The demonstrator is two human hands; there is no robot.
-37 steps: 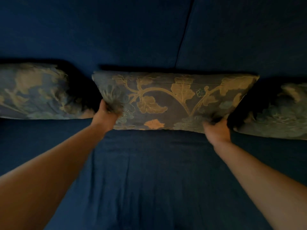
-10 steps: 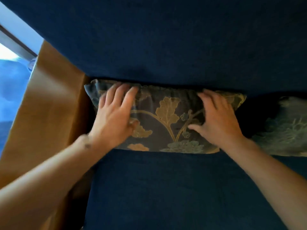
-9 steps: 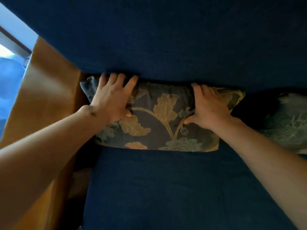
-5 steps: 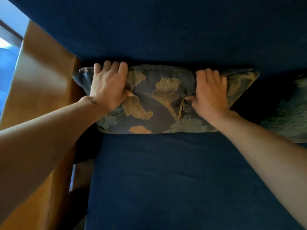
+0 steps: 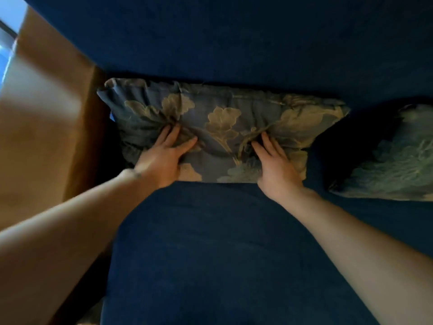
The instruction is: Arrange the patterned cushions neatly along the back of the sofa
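A blue cushion with a gold leaf pattern [image 5: 225, 113] leans against the dark blue sofa back [image 5: 234, 38] at the sofa's left end. My left hand [image 5: 164, 158] presses into its lower left part with fingers spread, denting the fabric. My right hand [image 5: 274, 163] presses its lower right part the same way. Neither hand grips the cushion. A second patterned cushion [image 5: 393, 158] lies to the right, apart from the first, cut off by the frame's edge.
The dark blue seat [image 5: 210, 254] stretches toward me under my forearms. A brown wooden armrest [image 5: 46, 127] bounds the sofa on the left. A strip of bright window [image 5: 7, 43] shows at the far left.
Both hands slid down from the cushion's top edge to its lower half and now push into its face. The cushion sits lower in view, its top edge uncovered.
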